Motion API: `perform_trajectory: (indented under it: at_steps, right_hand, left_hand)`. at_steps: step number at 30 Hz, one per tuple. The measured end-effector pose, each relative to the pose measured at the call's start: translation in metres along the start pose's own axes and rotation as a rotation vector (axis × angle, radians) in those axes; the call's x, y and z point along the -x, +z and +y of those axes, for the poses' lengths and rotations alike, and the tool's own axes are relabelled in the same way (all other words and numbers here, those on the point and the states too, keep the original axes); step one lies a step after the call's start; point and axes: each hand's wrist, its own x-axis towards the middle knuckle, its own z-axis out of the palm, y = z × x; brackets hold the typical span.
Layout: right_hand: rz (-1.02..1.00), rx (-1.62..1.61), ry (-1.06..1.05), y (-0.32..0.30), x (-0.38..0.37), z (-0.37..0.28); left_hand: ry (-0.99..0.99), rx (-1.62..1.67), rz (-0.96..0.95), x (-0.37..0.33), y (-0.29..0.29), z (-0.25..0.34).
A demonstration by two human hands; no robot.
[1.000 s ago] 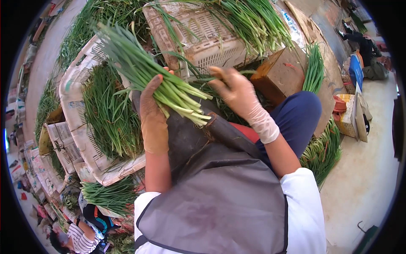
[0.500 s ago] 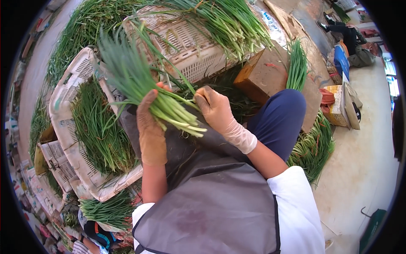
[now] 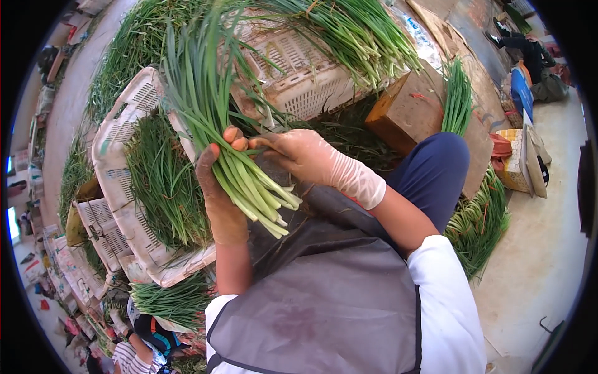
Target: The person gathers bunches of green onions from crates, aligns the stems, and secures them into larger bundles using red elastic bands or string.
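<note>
A bunch of long green stalks (image 3: 255, 190) is held at the centre left of the frame, its pale cut ends pointed down to the right and its leaves fanned toward the upper left. It is gripped in the gloved left hand (image 3: 217, 190), whose fingers are wrapped around it. The gloved right hand (image 3: 308, 157) is brought in from the right at mid-frame, its fingers drawn together beside the left fingertips; whether anything is pinched there cannot be told. More greens are contained in a white crate (image 3: 116, 187) at the left. Loose stalks (image 3: 367, 47) are heaped on a slotted crate (image 3: 311, 96) at the upper middle, and a wooden box (image 3: 405, 112) is seen at the upper right
</note>
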Motion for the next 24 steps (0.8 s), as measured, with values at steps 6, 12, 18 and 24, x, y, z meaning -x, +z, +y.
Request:
perform_trajectory:
  at_steps: [6,12,18,24]
  right_hand:
    - [-0.116,0.43,0.541,0.007,0.047,0.109]
    - [-0.037,-0.803,0.134,-0.045,0.017,-0.012]
    - [0.49,-0.045,0.043,-0.025,0.006,-0.035]
    - [0.621,0.42,0.062,-0.04,0.045,-0.036]
  left_hand:
    - [0.126,-0.083,-0.005,0.002,0.0,0.019]
    - [0.062,-0.518,-0.011,-0.02,0.012,-0.004]
    - [-0.234,0.194,-0.191,-0.039,-0.031,-0.07]
    - [0.052,-0.77,-0.465,-0.044,0.016,-0.043]
